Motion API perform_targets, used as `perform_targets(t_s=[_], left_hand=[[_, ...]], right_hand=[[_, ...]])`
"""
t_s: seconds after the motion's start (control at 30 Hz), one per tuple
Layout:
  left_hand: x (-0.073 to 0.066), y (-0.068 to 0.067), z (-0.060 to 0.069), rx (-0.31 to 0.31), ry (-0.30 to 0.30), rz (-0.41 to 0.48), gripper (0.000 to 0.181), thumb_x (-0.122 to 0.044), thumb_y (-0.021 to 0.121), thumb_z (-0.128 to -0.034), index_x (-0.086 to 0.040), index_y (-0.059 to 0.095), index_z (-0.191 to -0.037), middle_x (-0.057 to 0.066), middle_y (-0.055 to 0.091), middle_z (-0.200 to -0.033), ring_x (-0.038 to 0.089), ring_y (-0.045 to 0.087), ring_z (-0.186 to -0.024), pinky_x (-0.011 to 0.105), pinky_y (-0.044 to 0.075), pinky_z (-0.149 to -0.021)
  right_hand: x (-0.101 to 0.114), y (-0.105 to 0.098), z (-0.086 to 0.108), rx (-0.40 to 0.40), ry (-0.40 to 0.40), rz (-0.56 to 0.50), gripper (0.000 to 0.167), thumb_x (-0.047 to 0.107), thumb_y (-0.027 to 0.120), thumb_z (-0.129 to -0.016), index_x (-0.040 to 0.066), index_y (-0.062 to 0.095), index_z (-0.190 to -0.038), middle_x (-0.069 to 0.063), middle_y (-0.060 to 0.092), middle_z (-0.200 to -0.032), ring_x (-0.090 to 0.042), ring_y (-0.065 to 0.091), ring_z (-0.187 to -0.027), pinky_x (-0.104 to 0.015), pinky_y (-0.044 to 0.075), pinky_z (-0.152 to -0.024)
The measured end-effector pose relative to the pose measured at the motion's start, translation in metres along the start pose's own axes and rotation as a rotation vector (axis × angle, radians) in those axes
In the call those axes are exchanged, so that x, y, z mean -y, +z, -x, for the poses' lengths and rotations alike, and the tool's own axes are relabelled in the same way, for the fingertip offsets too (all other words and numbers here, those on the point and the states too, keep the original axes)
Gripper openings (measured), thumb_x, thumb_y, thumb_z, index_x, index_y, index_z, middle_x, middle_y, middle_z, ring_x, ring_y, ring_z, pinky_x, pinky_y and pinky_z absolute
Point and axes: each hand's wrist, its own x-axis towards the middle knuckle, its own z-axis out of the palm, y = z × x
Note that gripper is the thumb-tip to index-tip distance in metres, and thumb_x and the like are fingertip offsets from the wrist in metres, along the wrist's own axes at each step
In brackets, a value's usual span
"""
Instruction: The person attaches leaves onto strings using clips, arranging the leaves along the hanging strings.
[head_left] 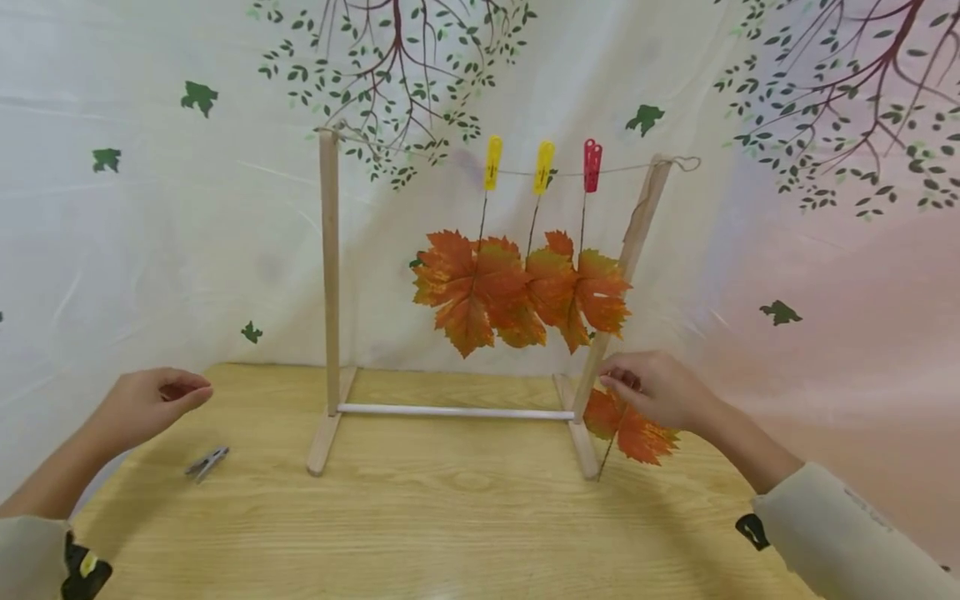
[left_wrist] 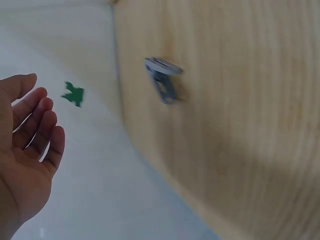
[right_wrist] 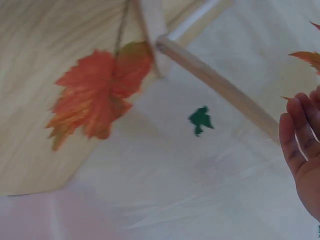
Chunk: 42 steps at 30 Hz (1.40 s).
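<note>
My left hand (head_left: 153,404) hovers above the table's left side, fingers loosely bent and nothing in them. Below and to its right lies a grey clothespin (head_left: 207,463), also seen in the left wrist view (left_wrist: 162,80). My right hand (head_left: 656,387) is in the air by the stand's right post, its fingers relaxed and holding nothing. Beneath it an orange leaf (head_left: 641,437) lies on the table, partly covered by the hand in the head view. Several orange leaves (head_left: 472,287) hang by their stems from a string, under two yellow clothespins (head_left: 492,164) and a red clothespin (head_left: 592,167).
A wooden stand (head_left: 330,275) with two posts and a white crossbar (head_left: 457,412) stands on the wooden table (head_left: 450,525). The string (head_left: 622,171) runs between the post tops. Behind hangs a pale cloth (head_left: 247,225) printed with branches and green leaves.
</note>
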Motion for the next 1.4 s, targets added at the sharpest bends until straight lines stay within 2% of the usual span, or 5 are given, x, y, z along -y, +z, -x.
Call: perform_targets(t_s=[0.17, 0.37, 0.73, 1.03, 1.4], left_hand=[[0.025, 0.008, 0.013, 0.15, -0.04, -0.03, 0.038, -0.033, 0.066, -0.1015, 0.003, 0.073, -0.111, 0.008, 0.074, -0.097, 0.027, 0.069, -0.085, 0.034, 0.055, -0.067], [0.044, 0.017, 0.02, 0.332, -0.016, -0.001, 0.041, -0.03, 0.068, -0.0997, 0.006, 0.068, -0.12, 0.001, 0.071, -0.097, 0.026, 0.069, -0.089, 0.032, 0.055, -0.071], [0.052, 0.025, 0.036, 0.369, -0.047, 0.041, 0.042, -0.03, 0.073, -0.0953, 0.005, 0.069, -0.118, 0.001, 0.071, -0.098, 0.015, 0.066, -0.085, 0.026, 0.053, -0.071], [0.052, 0.035, 0.037, 0.387, -0.096, 0.083, 0.045, -0.031, 0.08, -0.0902, 0.003, 0.069, -0.119, 0.002, 0.069, -0.099, 0.005, 0.062, -0.083, 0.025, 0.051, -0.07], [0.047, 0.044, 0.035, 0.359, -0.079, 0.069, 0.042, -0.032, 0.081, -0.0887, -0.002, 0.071, -0.116, 0.001, 0.068, -0.098, 0.003, 0.059, -0.082, 0.025, 0.051, -0.07]], right_hand=[[-0.019, 0.019, 0.019, 0.137, 0.053, 0.023, 0.008, 0.008, 0.071, -0.096, 0.016, 0.073, -0.098, 0.016, 0.066, -0.083, 0.002, 0.059, -0.073, -0.026, 0.054, -0.064], [-0.041, 0.043, 0.033, 0.262, 0.104, 0.034, 0.014, 0.005, 0.072, -0.094, 0.019, 0.072, -0.09, 0.013, 0.065, -0.083, -0.004, 0.061, -0.075, -0.032, 0.055, -0.068], [-0.073, 0.086, 0.053, 0.299, 0.205, -0.043, 0.022, -0.011, 0.066, -0.083, 0.004, 0.074, -0.097, -0.005, 0.072, -0.093, -0.023, 0.068, -0.085, -0.037, 0.057, -0.071], [-0.077, 0.105, 0.064, 0.29, 0.178, -0.122, 0.026, -0.012, 0.065, -0.08, 0.011, 0.075, -0.088, 0.002, 0.071, -0.086, -0.014, 0.064, -0.075, -0.028, 0.052, -0.065], [-0.071, 0.104, 0.064, 0.316, 0.192, -0.15, 0.021, -0.005, 0.074, -0.088, 0.014, 0.079, -0.092, 0.003, 0.074, -0.091, -0.016, 0.07, -0.086, -0.031, 0.058, -0.072]])
